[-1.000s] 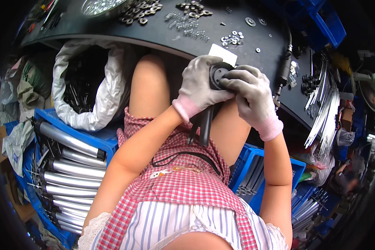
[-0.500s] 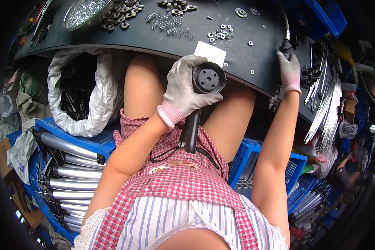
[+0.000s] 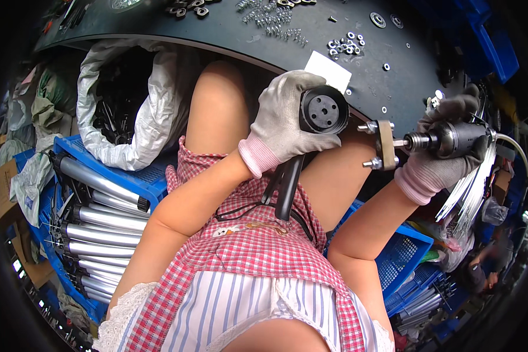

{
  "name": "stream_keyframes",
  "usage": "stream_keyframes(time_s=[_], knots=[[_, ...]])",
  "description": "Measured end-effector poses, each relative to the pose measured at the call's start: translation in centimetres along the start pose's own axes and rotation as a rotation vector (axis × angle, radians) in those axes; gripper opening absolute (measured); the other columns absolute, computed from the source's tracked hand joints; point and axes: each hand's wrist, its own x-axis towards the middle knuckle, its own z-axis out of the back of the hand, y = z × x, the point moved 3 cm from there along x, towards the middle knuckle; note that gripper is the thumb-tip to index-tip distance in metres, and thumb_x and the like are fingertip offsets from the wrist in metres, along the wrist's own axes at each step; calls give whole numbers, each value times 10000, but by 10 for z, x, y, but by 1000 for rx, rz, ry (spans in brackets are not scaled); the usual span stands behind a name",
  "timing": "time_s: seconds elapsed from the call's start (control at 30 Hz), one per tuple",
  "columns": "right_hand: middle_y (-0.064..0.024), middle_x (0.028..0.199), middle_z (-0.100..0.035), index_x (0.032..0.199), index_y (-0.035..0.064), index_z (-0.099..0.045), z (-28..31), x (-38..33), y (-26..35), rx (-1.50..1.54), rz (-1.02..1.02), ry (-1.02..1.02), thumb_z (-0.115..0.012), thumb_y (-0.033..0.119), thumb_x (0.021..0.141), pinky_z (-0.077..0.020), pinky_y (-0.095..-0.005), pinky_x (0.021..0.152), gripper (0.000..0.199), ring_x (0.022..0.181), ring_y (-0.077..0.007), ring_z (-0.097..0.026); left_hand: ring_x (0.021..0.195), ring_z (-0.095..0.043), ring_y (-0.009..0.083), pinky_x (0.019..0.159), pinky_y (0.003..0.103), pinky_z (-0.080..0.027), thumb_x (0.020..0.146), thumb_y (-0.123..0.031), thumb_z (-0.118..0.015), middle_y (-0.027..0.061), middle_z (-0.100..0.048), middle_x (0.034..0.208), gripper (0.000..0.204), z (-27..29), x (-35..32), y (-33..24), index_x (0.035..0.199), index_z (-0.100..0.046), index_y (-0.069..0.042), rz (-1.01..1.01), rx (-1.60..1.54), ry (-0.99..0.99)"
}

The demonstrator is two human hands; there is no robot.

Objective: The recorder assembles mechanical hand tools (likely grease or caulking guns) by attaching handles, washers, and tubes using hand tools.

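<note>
Over my lap, my gloved left hand (image 3: 290, 117) grips a black round part (image 3: 324, 110), its face dotted with holes and turned up, with black legs (image 3: 288, 188) hanging below it. My gloved right hand (image 3: 446, 146) is wrapped around a dark air driver (image 3: 460, 139), held level at the table's right edge. A flat tan block with two bolt-like metal pins (image 3: 385, 145) sits on the driver's tip and points left toward the black part, a gap apart from it. Behind my left hand, a white card (image 3: 328, 70) lies on the table's front edge.
The dark table (image 3: 240, 41) bears springs (image 3: 278, 23), small ring-shaped parts (image 3: 346, 44) and dark metal pieces (image 3: 188, 7). A white sack (image 3: 158, 88) and a blue crate of silver tubes (image 3: 108, 229) stand at left. At right are a blue crate (image 3: 402, 258) and white strips (image 3: 466, 190). A pale hose (image 3: 516, 144) trails from the driver.
My right hand has brought the driver from the table's right side nearer to me, turning its tip left. The black part stays in my left hand; the view has shifted.
</note>
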Motion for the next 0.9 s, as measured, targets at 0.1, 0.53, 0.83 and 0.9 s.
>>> stream_keyframes(time_s=[0.1, 0.53, 0.83, 0.9], knots=[[-124, 889, -604, 1170, -7, -470, -1, -4, -19, 106, -128, 202, -522, 439, 872, -434, -313, 556, 539, 815, -237, -604, 1130, -509, 317, 989, 418, -399, 461, -335, -903, 118, -534, 1166, 881, -1, -1, -1, 1198, -491, -80, -19, -6, -16], [-102, 801, -603, 1151, 51, -523, -20, -68, -35, -373, 287, 105, -677, 373, 834, -525, -312, 666, 478, 671, -157, -502, 1150, -500, 326, 1003, 442, -384, 410, -362, -924, 118, -544, 1167, 925, 1, 5, 2, 1184, -502, -81, -80, -110, -24], [-109, 1048, -580, 1243, 47, -485, -38, -85, -32, -605, 470, 98, -673, 364, 847, -540, -350, 716, 540, 751, -193, -589, 1113, -525, 329, 983, 450, -397, 428, -453, -905, 102, -567, 1117, 901, -2, 5, 4, 1149, -509, -86, -123, -113, -74], [-108, 1148, -550, 1268, 61, -469, -51, -75, -38, -642, 431, 167, -641, 341, 877, -539, -360, 729, 512, 742, -195, -597, 1104, -530, 332, 976, 454, -402, 430, -455, -901, 102, -571, 1106, 892, -2, 5, 3, 1142, -510, -86, -124, -99, -98]])
